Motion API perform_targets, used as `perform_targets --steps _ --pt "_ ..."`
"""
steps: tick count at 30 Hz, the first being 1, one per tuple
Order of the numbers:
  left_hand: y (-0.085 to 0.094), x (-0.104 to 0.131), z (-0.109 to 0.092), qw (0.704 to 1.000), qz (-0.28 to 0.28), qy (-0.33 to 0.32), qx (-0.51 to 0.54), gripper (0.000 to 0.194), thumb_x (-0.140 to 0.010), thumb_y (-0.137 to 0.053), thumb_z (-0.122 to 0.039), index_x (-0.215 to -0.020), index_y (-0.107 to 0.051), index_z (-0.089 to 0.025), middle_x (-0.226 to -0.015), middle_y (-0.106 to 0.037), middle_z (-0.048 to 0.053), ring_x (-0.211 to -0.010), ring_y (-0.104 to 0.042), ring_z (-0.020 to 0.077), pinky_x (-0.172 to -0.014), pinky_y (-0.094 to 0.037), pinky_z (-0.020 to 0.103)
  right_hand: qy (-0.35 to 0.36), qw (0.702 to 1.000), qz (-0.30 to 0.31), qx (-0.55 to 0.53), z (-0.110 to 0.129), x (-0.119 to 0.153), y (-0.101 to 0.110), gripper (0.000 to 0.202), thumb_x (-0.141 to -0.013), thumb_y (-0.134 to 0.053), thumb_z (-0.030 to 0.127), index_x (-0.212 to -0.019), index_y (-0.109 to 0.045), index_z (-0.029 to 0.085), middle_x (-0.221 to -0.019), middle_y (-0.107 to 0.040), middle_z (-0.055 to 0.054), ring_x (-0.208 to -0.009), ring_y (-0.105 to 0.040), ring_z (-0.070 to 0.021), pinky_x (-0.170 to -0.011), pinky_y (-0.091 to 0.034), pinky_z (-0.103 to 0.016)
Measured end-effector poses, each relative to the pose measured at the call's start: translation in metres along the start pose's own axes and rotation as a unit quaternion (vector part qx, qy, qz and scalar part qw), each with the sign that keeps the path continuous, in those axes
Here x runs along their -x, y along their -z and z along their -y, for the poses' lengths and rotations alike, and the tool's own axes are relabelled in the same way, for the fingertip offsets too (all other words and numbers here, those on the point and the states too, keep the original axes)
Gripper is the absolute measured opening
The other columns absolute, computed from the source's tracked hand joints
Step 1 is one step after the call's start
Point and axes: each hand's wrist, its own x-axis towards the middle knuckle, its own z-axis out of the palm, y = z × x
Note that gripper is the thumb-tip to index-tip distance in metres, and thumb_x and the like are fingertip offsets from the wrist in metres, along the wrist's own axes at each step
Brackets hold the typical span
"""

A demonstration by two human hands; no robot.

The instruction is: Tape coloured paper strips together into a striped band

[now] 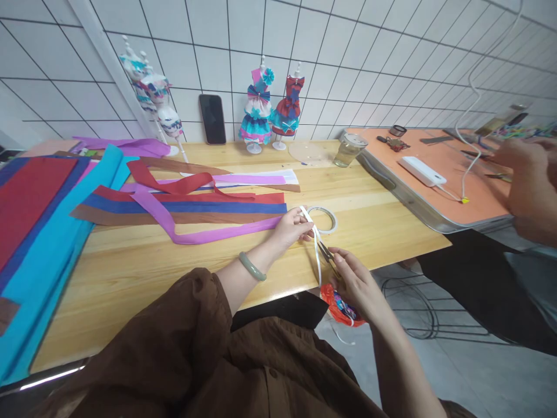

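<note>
My left hand (292, 228) pinches a narrow white strip (317, 258) near the front of the wooden table. One end of the strip hangs down past the table's edge. In my right hand (354, 273) is a pair of scissors (329, 259), its blades at the strip just below my left fingers. A roll of tape (334, 220) lies flat right behind my left fingertips. Close to my left wrist ends a long purple paper strip (209, 234). Whether the blades touch the white strip I cannot tell.
Red, blue and brown strips (217, 207) and a turquoise sheet (65, 232) lie leftward. Dressed mini mannequins (256, 110), a phone (212, 119) and a glass (349, 150) stand behind. Rightward, another person's hands (528, 174) are over an orange table (435, 203). A red bag (342, 305) is below.
</note>
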Motion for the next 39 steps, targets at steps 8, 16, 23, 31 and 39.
perform_targets --steps 8,16,23,31,39 --pt "-0.001 0.002 0.001 0.999 0.036 0.001 -0.027 0.047 -0.077 -0.057 -0.013 -0.122 -0.045 -0.013 -0.063 -0.056 -0.003 -0.052 -0.057 0.0087 -0.051 -0.044 0.020 0.019 0.998 -0.038 0.051 0.010 -0.021 0.046 0.050 -0.070 -0.060 0.057 -0.098 -0.058 0.015 -0.047 -0.033 0.008 -0.036 -0.025 -0.0053 -0.035 -0.018 -0.020" --pt "-0.003 0.005 0.009 0.989 0.122 -0.019 -0.084 0.056 -0.073 -0.063 -0.016 -0.125 -0.044 -0.012 -0.064 -0.054 -0.004 -0.051 -0.056 0.0080 -0.052 -0.045 0.021 0.061 0.921 -0.109 0.369 0.008 -0.126 0.045 0.044 -0.070 -0.058 0.045 -0.096 -0.064 0.009 -0.057 -0.064 -0.006 -0.050 -0.053 -0.0155 -0.047 -0.036 -0.025" --pt "-0.003 0.009 0.005 0.985 0.147 -0.004 -0.095 0.051 -0.073 -0.061 -0.013 -0.122 -0.048 -0.015 -0.062 -0.053 -0.005 -0.051 -0.056 0.0074 -0.050 -0.045 0.020 0.095 0.893 -0.104 0.427 0.027 -0.170 0.029 0.021 -0.061 -0.064 0.028 -0.073 -0.068 0.012 -0.058 -0.065 -0.010 -0.057 -0.057 -0.0191 -0.052 -0.036 -0.027" --pt "0.001 0.005 0.006 0.989 0.138 0.048 -0.009 0.055 -0.074 -0.062 -0.012 -0.125 -0.043 -0.016 -0.065 -0.056 -0.003 -0.056 -0.060 0.0103 -0.056 -0.051 0.025 0.140 0.914 -0.120 0.361 0.045 -0.185 0.020 0.036 -0.073 -0.055 0.042 -0.085 -0.068 0.010 -0.070 -0.069 -0.011 -0.058 -0.057 -0.0163 -0.054 -0.039 -0.025" --pt "0.000 0.003 0.006 0.989 0.124 0.064 0.038 0.048 -0.075 -0.058 -0.005 -0.120 -0.044 -0.013 -0.069 -0.059 0.001 -0.060 -0.064 0.0142 -0.059 -0.053 0.028 0.090 0.984 -0.011 0.151 0.026 -0.108 0.024 0.043 -0.064 -0.065 0.055 -0.078 -0.060 0.014 -0.053 -0.059 -0.002 -0.036 -0.032 -0.0056 -0.035 -0.023 -0.021"
